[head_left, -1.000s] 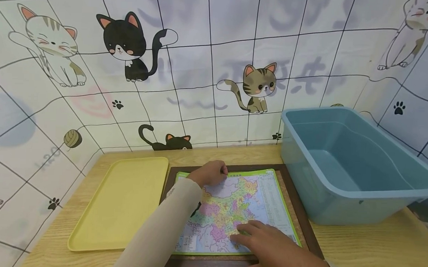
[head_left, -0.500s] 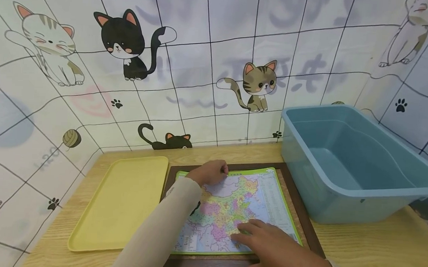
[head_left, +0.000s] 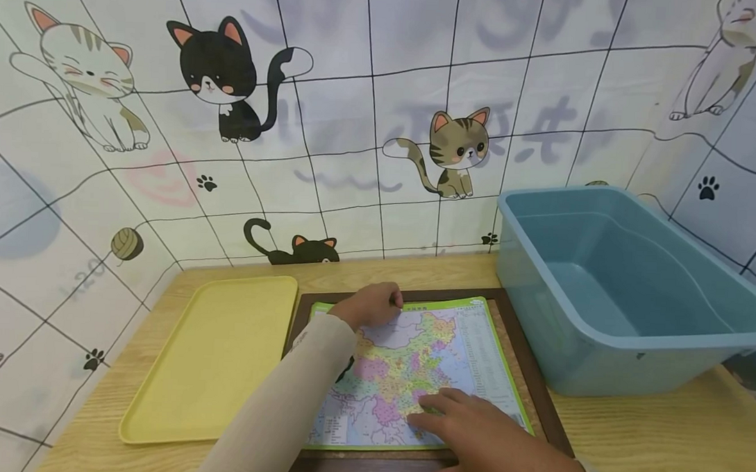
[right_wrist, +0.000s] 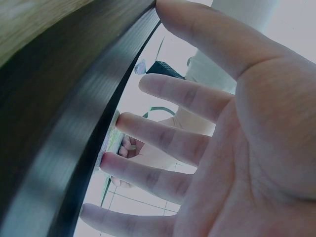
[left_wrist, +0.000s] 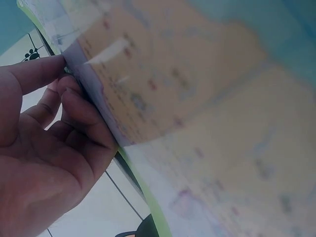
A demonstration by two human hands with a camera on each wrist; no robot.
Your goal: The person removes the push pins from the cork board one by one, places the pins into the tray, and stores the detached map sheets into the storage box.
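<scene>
Overall, a wall (head_left: 348, 26) printed with cartoon cats and a black grid stands behind everything, and a wood-grain desk (head_left: 614, 446) spreads out before it. On the right of the desk sits a deep blue tub (head_left: 598, 365). To its left, in the middle, lies a dark-framed cork board (head_left: 370, 470). The map (head_left: 404, 376), colourful and green-edged, lies flat on that board, within the frame. Left of the board is a shallow yellow tray (head_left: 224, 355). The right hand (head_left: 471, 434) is released, fingers outstretched over the map's near right part, some fingertips touching it. The left hand (head_left: 371, 306) is at the map's far edge, fingers curled, thumb and forefinger pinching a small greenish bit (left_wrist: 67, 70), too blurred to identify.
</scene>
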